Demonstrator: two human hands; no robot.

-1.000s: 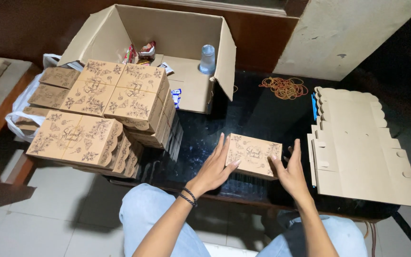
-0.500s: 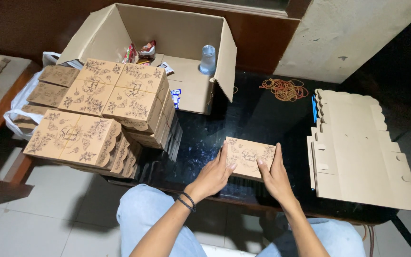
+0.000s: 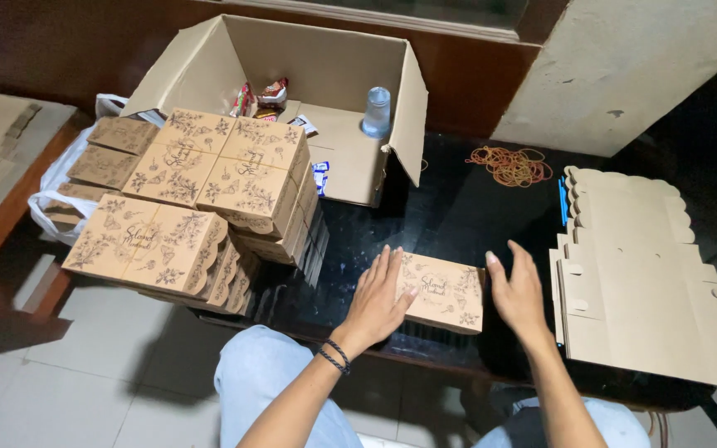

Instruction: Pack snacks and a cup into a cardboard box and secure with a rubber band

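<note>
Kraft-brown printed box (image 3: 441, 292) lies flat near the worktop's (image 3: 458, 216) front edge; my left hand (image 3: 379, 299) rests open-palmed on its left end, right hand (image 3: 518, 292) open just beside the right. I'd press evenly, keeping edges square.

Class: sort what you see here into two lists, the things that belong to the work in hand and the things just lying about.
In use:
left hand
right hand
folded printed box
flat box blanks
stacks of finished boxes

Lying about:
rubber bands
open carton
plastic cup
snack packets
</note>
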